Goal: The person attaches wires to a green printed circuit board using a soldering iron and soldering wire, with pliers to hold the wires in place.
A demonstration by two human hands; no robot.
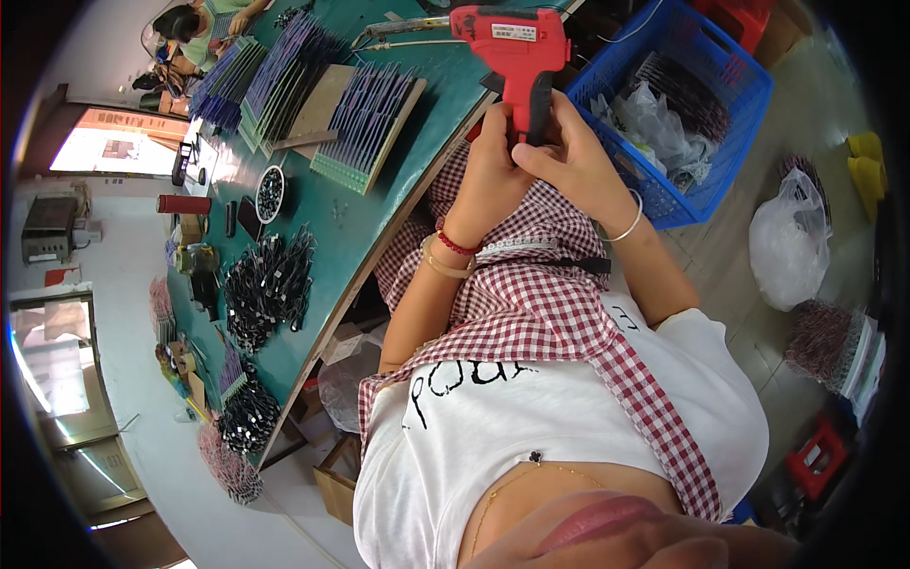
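Observation:
A red pistol-shaped soldering gun [517, 43] with a black grip is held up over my lap, its long metal barrel pointing left over the table. My left hand [495, 159] is closed around the lower part of its handle from the left. My right hand [580, 156] wraps the same handle from the right, thumb across its lower end. Some of the fingers are hidden behind the handle. Left of the barrel, a green board [355, 169] with rows of purple-blue wires lies on the table, beside further stacks of wired boards [289, 85].
The green table [379, 204] carries a bowl of small black parts [271, 194] and black cable bundles [261, 284]. On my right stand a blue crate [664, 204] holding plastic bags and a white bag [789, 242] on the floor. Another person [204, 33] sits at the far left.

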